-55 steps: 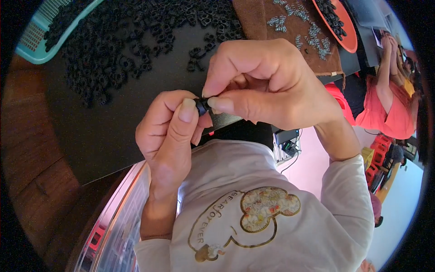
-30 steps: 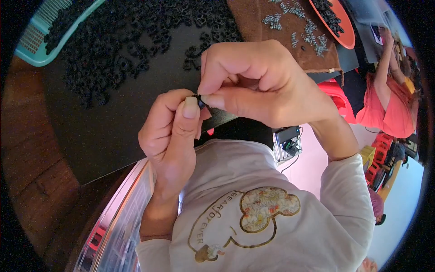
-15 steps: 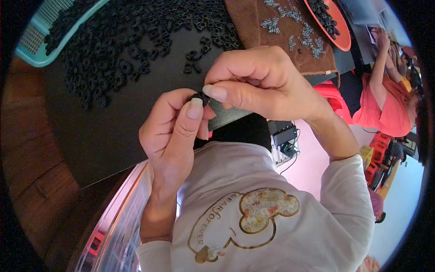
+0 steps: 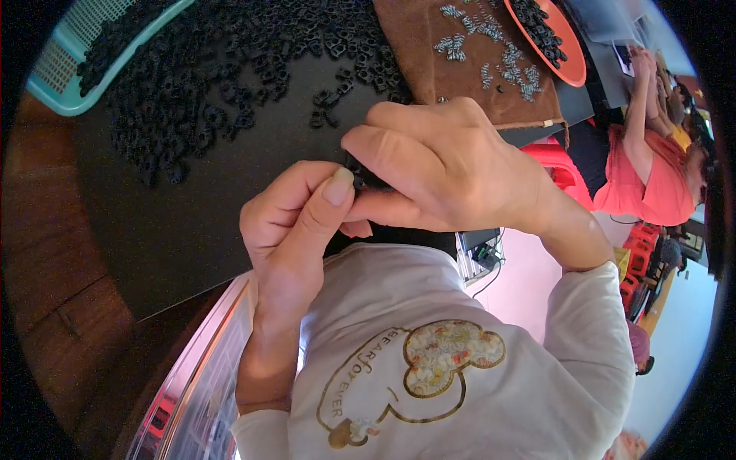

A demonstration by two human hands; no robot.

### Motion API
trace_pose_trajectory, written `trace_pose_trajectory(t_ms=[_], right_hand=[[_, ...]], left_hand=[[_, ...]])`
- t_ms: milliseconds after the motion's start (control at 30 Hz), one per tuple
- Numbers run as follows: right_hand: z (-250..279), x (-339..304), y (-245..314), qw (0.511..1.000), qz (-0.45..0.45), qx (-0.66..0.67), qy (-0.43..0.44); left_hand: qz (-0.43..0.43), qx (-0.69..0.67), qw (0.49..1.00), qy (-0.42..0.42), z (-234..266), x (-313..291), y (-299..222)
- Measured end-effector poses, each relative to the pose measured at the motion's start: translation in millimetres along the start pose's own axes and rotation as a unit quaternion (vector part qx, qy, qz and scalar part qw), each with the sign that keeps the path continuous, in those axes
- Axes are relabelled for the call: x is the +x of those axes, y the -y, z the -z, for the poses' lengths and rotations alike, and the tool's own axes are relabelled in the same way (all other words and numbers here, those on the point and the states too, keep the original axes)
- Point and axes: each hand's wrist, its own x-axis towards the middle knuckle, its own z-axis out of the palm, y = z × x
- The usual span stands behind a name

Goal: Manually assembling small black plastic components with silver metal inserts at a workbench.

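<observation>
My left hand (image 4: 295, 218) pinches a small black plastic part (image 4: 358, 179) between thumb and fingers, just above my lap at the table's edge. From the right, my right hand (image 4: 452, 169) closes round the same part, its index finger bent over the top and its thumb underneath. Most of the part is hidden by the fingers. Beyond my hands, a large heap of similar black plastic parts (image 4: 230, 69) spreads over the dark tabletop (image 4: 222, 230). Several small metal springs (image 4: 521, 77) lie in loose groups on a brown cloth (image 4: 414, 46).
A teal mesh basket (image 4: 57, 77) with black parts stands at the far left. An orange dish (image 4: 571, 73) of black pieces sits at the far right. Beside the table is a red stool (image 4: 563, 169); a person in a coral top (image 4: 648, 180) sits beyond.
My right hand has turned over and dropped slightly, its fingers now curled over the part with the thumb below. My left hand has shifted a little right with the part.
</observation>
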Motion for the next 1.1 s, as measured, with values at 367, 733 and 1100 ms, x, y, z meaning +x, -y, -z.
trace_pose_trajectory(t_ms=[367,733,1100], right_hand=[[-8,0,-2,0.998,0.037,-0.035,-0.023],[-16,-2,1,0.996,0.034,-0.059,-0.066],[-17,-1,2,0.993,0.031,-0.078,-0.079]], left_hand=[[-0.055,0.017,0.998,0.031,6,2,-1],[-0.073,0.014,0.997,0.016,6,-2,7],[-0.064,0.006,0.998,-0.001,6,-5,10]])
